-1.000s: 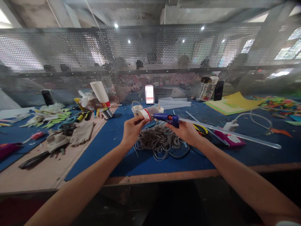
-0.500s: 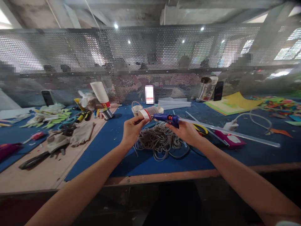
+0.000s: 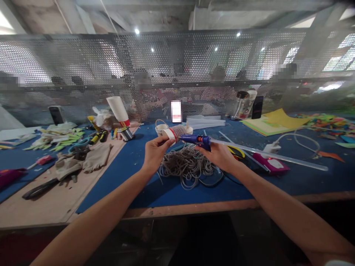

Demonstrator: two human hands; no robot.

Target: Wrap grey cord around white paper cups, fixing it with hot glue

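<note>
My left hand (image 3: pixel 155 152) pinches the rim of a paper cup (image 3: pixel 169 136) lying on its side, its body wrapped in grey cord with a red band near the rim. In my right hand (image 3: pixel 222 155) is a blue glue gun (image 3: pixel 195 139), a long clear glue stick (image 3: pixel 266 153) jutting from its back to the right. The gun's nozzle is at the cord beside the red band; whether it touches is too small to tell. Below both hands lies a tangled heap of grey cord (image 3: pixel 188 162). A small white basket with a handle (image 3: pixel 161 128) stands behind the cup.
Stacked paper cups (image 3: pixel 118 109) lean at the back left, near gloves (image 3: pixel 97 158) and scissors (image 3: pixel 41 188). A phone (image 3: pixel 176 111) stands against the perforated screen (image 3: pixel 177 74). To the right are a magenta box (image 3: pixel 271 164), yellow sheets (image 3: pixel 274 122) and a glass bottle (image 3: pixel 240 105).
Both hands hold almost the same pose. The far end of the glue stick has shifted slightly left and up.
</note>
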